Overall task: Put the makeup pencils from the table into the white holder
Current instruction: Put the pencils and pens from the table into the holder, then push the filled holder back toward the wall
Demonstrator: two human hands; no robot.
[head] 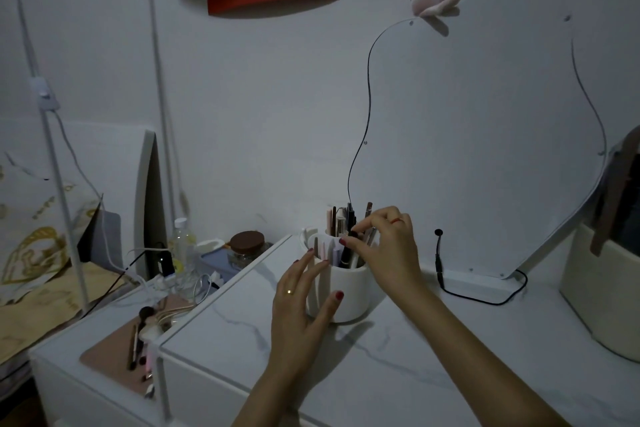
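- My right hand (391,246) sits over the white holder (341,291), thumb and forefinger pinched on the top of a dark makeup pencil (347,251) that stands tip-down in the front compartment; I judge it is nearly seated, not yet let go
- My left hand (301,302) steadies the holder from its left side, fingers spread and lying against the wall, thumb round the front; it grips nothing else
- The holder stands near the back edge of the desk (381,367), just in front of the mirror (485,132); it is well filled: pale sticks in the left compartment, a cluster of dark and brown pencils (346,218) upright at the back, my pencil in front
- The marble top around the holder shows no loose pencils, so this part looks almost finished; I cannot see what my forearms hide
- On the lower side unit by the desk's left edge, a pink mat (114,357) carries a brush (143,314) and some thin dark sticks (133,350); whether those count as pencils still to move, I cannot tell
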